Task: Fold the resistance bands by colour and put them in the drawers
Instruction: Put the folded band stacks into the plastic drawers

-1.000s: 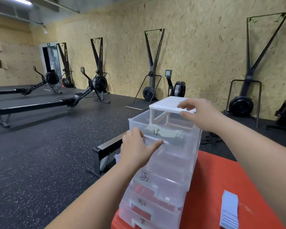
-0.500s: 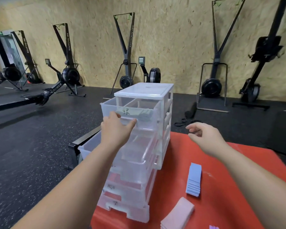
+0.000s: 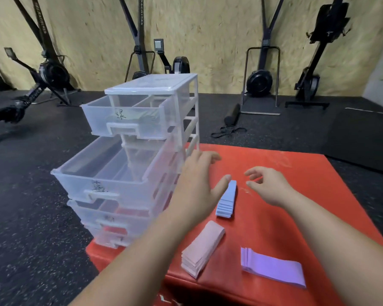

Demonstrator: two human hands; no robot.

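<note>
A clear plastic drawer unit point(image 3: 164, 85) stands on the left of a red mat point(image 3: 296, 195). Its top drawer point(image 3: 124, 118), with green bands inside, is partly pulled out; the second drawer point(image 3: 111, 180) is pulled far out and looks empty. A folded stack of blue bands point(image 3: 227, 200) lies on the mat, with a pink stack point(image 3: 202, 248) nearer me and a purple stack point(image 3: 272, 267) at the front right. My left hand point(image 3: 197, 188) hovers open just left of the blue stack. My right hand point(image 3: 268, 186) hovers open to its right, fingers relaxed. Neither hand holds anything.
The mat's front edge point(image 3: 186, 281) is close to me. Black rubber floor point(image 3: 31, 217) surrounds it. Rowing machines point(image 3: 51, 74) and ski machines point(image 3: 261, 80) stand along the chipboard wall behind. A black roller and strap point(image 3: 231, 115) lie on the floor beyond the mat.
My left hand left the top drawer front and moved down right toward the blue stack. My right hand came down toward it too. The view tilted down, showing the pink and purple stacks.
</note>
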